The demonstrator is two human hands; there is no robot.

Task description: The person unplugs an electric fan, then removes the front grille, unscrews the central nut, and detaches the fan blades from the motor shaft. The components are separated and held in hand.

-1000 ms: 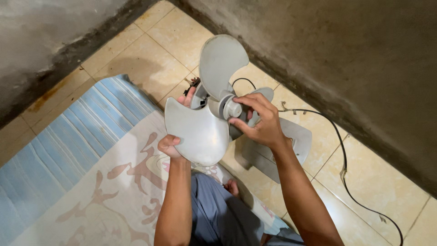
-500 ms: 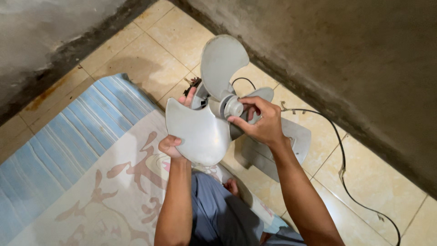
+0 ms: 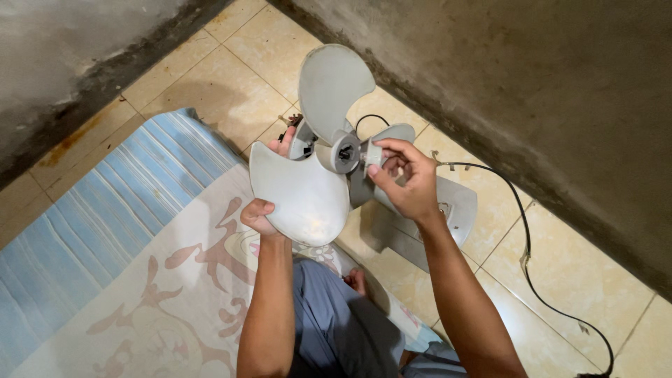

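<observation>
**Cap off the hub, blade in my other grip**

My right hand (image 3: 409,185) pinches a small grey cap (image 3: 373,154) between thumb and fingertips, the grip closed tight on it and held just beside the open hub (image 3: 345,152) of the fan blade (image 3: 308,189), not touching it. My left hand (image 3: 260,213) wraps the rim of the nearest blade from beneath, thumb on the front face and fingers curled behind, with one fingertip showing above the edge close to the motor housing (image 3: 302,143). The blade's three grey lobes spread around the hub: one rises away from my grips, one sits over my left hand, one hides partly behind my right. Below my right wrist lies the fan's grey base (image 3: 455,206) on the tiled floor (image 3: 231,84), a black cord (image 3: 526,259) trailing off to the outside of that arm. A patterned mat (image 3: 140,231) lies beneath my left forearm
</observation>
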